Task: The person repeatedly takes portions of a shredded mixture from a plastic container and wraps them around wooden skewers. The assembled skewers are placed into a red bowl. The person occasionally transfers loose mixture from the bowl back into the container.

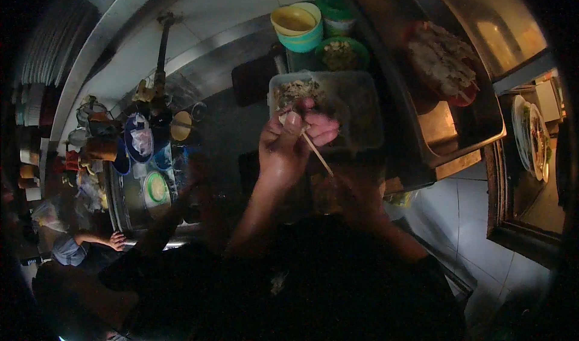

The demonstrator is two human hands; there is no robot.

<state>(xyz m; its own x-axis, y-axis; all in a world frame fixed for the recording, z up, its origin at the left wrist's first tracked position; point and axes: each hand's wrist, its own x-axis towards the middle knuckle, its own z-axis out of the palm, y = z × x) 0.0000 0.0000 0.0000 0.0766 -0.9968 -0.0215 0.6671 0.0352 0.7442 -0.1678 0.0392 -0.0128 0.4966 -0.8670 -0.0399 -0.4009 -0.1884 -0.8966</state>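
In the middle, my left hand (289,145) is closed, palm up with curled fingers, its thumb pressing on a small pale piece of food, mostly hidden. A thin wooden skewer (316,152) slants from these fingers down to my right hand (357,195). The right hand lies in deep shadow, closed around the skewer's lower end. Beneath and beyond the left hand is a translucent rectangular tub (377,93). Pale chopped food pieces (300,92) fill its left side; the right side looks dark.
Yellow and turquoise bowls (300,39) and a green bowl of food (342,55) stand behind the tub. To the right, a deep metal tray (443,155) holds a red plate heaped with pale skewered food (443,60). Another person's hand (116,241) rests at the counter edge, lower left.
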